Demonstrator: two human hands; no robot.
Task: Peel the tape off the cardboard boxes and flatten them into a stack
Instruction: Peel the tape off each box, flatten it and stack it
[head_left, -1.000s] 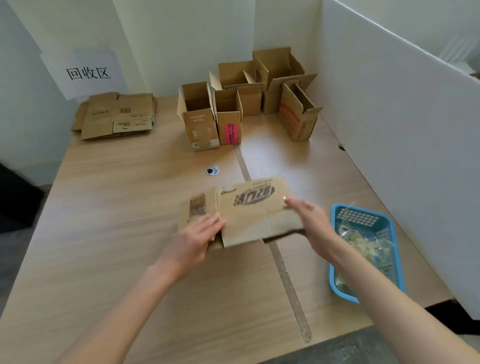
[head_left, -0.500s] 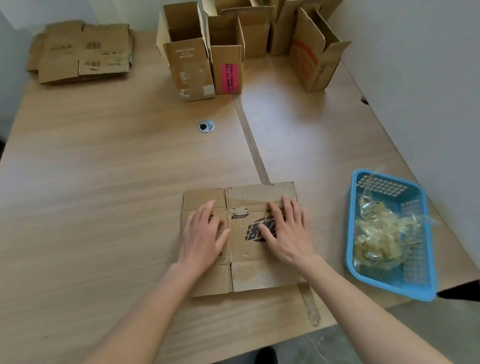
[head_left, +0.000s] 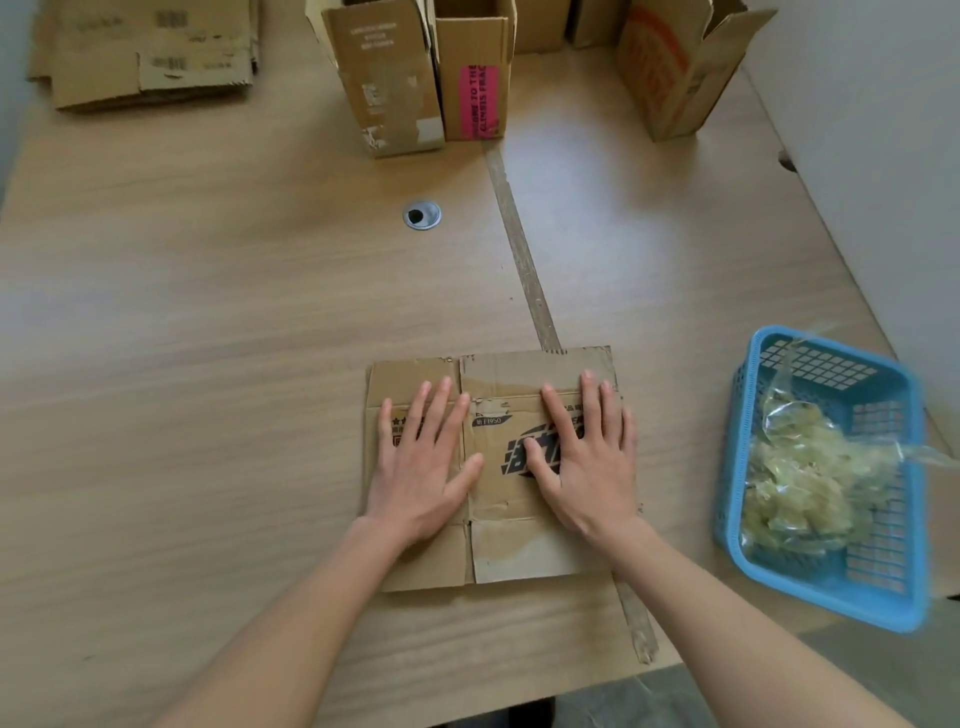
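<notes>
Wood-grain table (head_left: 208, 364) fills the room's middle. Since a second ago the flattened box (head_left: 519, 551) has gone from lifted to lying flat near the table's front edge, under both palms. Left hand (head_left: 423, 467) and right hand (head_left: 584, 462) press it, fingers spread straight, side by side. A blue basket (head_left: 831, 608) of peeled tape (head_left: 800, 473) sits right.

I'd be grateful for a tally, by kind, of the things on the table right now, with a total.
Flattened box under both hands: 1
Stacks of flattened cardboard: 1
Upright boxes fully in view: 3, plain, pink-labelled, orange-printed; those cut off behind are left uncounted
Blue baskets holding peeled tape: 1
Round metal grommets: 1
Total: 7
</notes>
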